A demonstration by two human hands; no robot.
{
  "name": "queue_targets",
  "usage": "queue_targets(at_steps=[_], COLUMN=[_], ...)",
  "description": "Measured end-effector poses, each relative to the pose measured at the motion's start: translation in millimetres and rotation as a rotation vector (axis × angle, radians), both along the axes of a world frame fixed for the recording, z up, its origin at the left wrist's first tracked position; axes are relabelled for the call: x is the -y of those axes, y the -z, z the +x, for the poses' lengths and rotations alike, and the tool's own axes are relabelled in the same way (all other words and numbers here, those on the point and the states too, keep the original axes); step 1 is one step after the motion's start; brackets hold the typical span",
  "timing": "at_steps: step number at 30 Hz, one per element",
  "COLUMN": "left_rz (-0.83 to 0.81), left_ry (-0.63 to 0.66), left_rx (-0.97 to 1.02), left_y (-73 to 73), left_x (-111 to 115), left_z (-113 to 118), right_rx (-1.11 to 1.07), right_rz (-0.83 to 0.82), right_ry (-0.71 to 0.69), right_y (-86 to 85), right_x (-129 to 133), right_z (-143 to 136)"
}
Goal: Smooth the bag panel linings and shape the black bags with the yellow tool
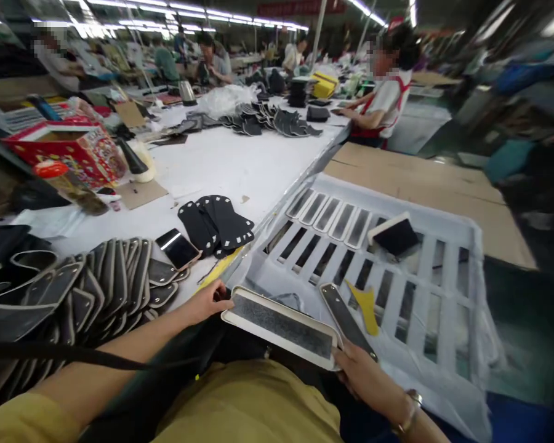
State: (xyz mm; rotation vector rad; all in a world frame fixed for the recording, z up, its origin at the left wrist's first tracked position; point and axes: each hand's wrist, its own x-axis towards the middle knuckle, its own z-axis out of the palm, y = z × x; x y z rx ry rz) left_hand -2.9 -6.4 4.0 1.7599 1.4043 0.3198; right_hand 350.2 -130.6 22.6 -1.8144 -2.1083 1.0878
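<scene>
Between my two hands is a long rectangular panel with a grey middle and a raised cream rim, held level in front of my body. The fingers of my left hand pinch its left end. My right hand grips its right end, thumb and fingers closed at the rim. Just beyond my right hand, a dark strap-like piece with metal studs lies on the white slatted tray. A yellow cut piece rests beside that strap.
On the tray stand several similar panels and a tilted dark piece. Left on the white table are stacked dark leather pieces, a phone, black cutouts, a jar and a red box. A co-worker is at the table's far right.
</scene>
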Motion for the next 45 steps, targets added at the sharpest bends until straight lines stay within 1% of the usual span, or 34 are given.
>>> queue_targets(at_steps=[2,3,4,5,6,8,9,10,11,13,14,16,18,19,21,23,25,27,29,32,36,41,45], left_rz=[0.27,0.42,0.545,0.632,0.69,0.704,0.689,0.67,0.66,0.664,0.675,0.701,0.72,0.725,0.726,0.716,0.708,0.705,0.697,0.647,0.594,0.652,0.666], left_ry=[0.037,0.102,0.208,0.362,0.54,0.876,0.992,1.07,1.104,1.095,1.08,1.069,1.072,1.072,1.072,1.068,1.061,1.054,1.044,1.009,0.979,1.011,1.017], left_rx=[-0.097,-0.123,-0.113,-0.077,-0.025,0.055,0.067,0.056,0.025,-0.049,-0.078,-0.108,-0.123,-0.13,-0.138,-0.138,-0.137,-0.129,-0.114,-0.059,-0.004,-0.077,-0.105], left_y=[-9.0,-15.2,-21.9,-28.5,-34.4,-41.2,-41.3,-39.4,-35.9,-26.8,-22.7,-17.9,-17.7,-18.6,-20.9,-22.5,-22.9,-22.5,-21.5,-18.6,-14.7,-16.6,-19.4], left_x=[6.6,10.4,14.8,19.6,25.0,36.7,42.4,47.7,52.2,58.2,59.7,60.5,59.7,59.2,58.6,58.6,59.0,59.2,58.5,55.5,51.7,54.7,59.3], left_z=[10.7,19.6,31.1,44.9,60.6,94.2,110.2,124.5,136.2,151.2,154.7,156.3,154.8,154.0,153.3,153.4,153.5,153.0,151.9,150.3,150.5,153.5,153.2], right_rx=[-0.092,-0.134,-0.157,-0.16,-0.156,-0.147,-0.154,-0.166,-0.185,-0.259,-0.294,-0.422,-0.575,-0.647,-0.714,-0.6,-0.379,-0.194,-0.121,-0.129,-0.173,-0.199,-0.196], right_rz=[-0.26,-0.327,-0.363,-0.376,-0.384,-0.396,-0.4,-0.403,-0.409,-0.435,-0.448,-0.523,-0.614,-0.634,-0.592,-0.513,-0.478,-0.457,-0.446,-0.469,-0.525,-0.581,-0.598], right_ry=[0.217,0.284,0.312,0.329,0.339,0.353,0.361,0.369,0.376,0.408,0.426,0.484,0.554,0.606,0.723,0.759,0.693,0.613,0.587,0.582,0.606,0.657,0.693], right_y=[-4.7,-5.4,-5.3,-4.4,-2.9,1.1,3.4,5.8,8.1,11.2,11.4,7.4,-2.7,-9.3,-22.7,-32.1,-34.4,-30.5,-24.4,-19.2,-21.0,-18.3,-16.6], right_x=[-0.4,-0.7,-1.0,-1.4,-1.7,-1.8,-1.5,-1.1,-0.5,1.0,1.8,3.6,5.2,5.9,6.9,7.4,7.7,8.0,7.9,6.3,1.7,-2.1,-2.4], right_z=[-4.7,-6.3,-7.1,-7.3,-7.0,-5.8,-5.4,-5.1,-4.9,-4.4,-3.6,0.1,6.3,9.6,14.3,13.8,7.6,-1.4,-9.6,-16.0,-17.1,-18.8,-22.3])
